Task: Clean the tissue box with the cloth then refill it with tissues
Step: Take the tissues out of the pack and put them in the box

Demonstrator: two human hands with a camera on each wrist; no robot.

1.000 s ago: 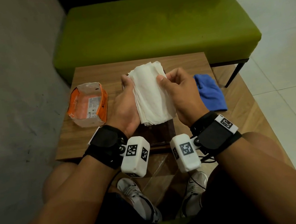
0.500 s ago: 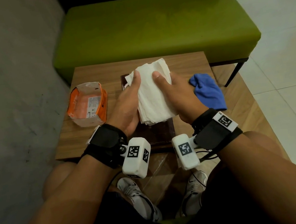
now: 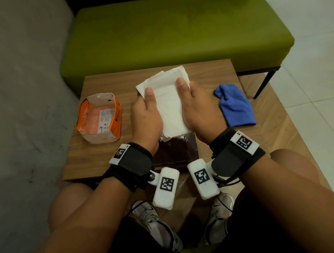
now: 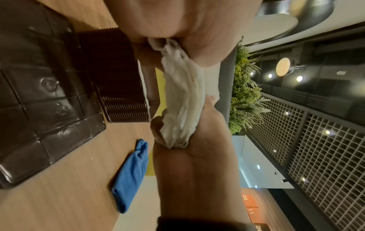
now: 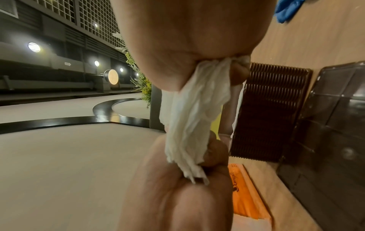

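Note:
A stack of white tissues (image 3: 169, 102) is held between both hands above the dark ribbed tissue box (image 4: 118, 81). My left hand (image 3: 146, 112) grips the stack's left edge with the thumb on top, and my right hand (image 3: 197, 104) grips the right edge the same way. The wrist views show the tissues (image 5: 193, 117) pinched at both ends, fingers curled underneath. The box's glossy dark lid (image 3: 174, 151) lies on the table near its front edge. A crumpled blue cloth (image 3: 234, 105) rests on the table to the right of my right hand.
An opened orange tissue pack (image 3: 100, 121) sits at the left of the small wooden table (image 3: 84, 160). A green bench (image 3: 169, 35) stands just behind the table, and a grey wall runs along the left. My knees and shoes are under the table's near edge.
Both hands have tipped the tissue stack from nearly upright to flatter and lowered it over the box. My thumbs have shifted onto the top of the stack.

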